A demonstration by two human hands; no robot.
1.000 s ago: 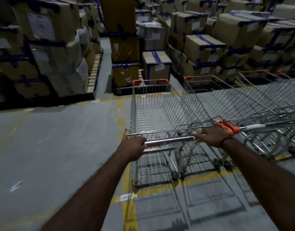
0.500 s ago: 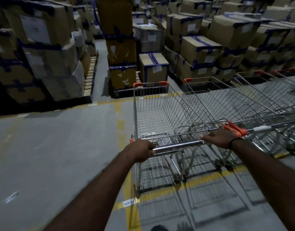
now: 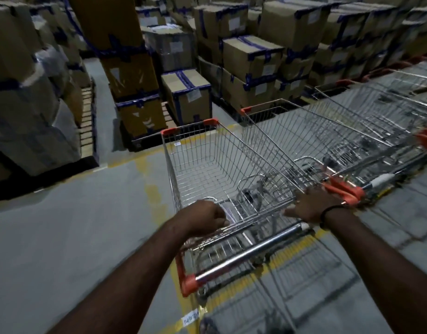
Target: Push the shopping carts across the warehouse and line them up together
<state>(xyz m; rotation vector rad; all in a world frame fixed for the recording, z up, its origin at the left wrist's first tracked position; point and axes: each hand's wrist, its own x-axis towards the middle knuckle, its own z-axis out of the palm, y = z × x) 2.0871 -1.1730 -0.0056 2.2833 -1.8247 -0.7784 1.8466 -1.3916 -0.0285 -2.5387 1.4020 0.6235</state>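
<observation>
The left hand (image 3: 203, 216) grips the shopping cart (image 3: 207, 165) rim and the right hand (image 3: 311, 206) presses flat on it, probably to steer it beside the parked carts (image 3: 316, 138) on the right.

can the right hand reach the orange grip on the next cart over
Probably yes. The right hand rests on the rear rim of the pushed cart, and the orange grip lies just beside it with nothing in between.

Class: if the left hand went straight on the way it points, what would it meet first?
The left hand grips the shopping cart at its rear rim, so that first; beyond, seemingly open basket.
</observation>
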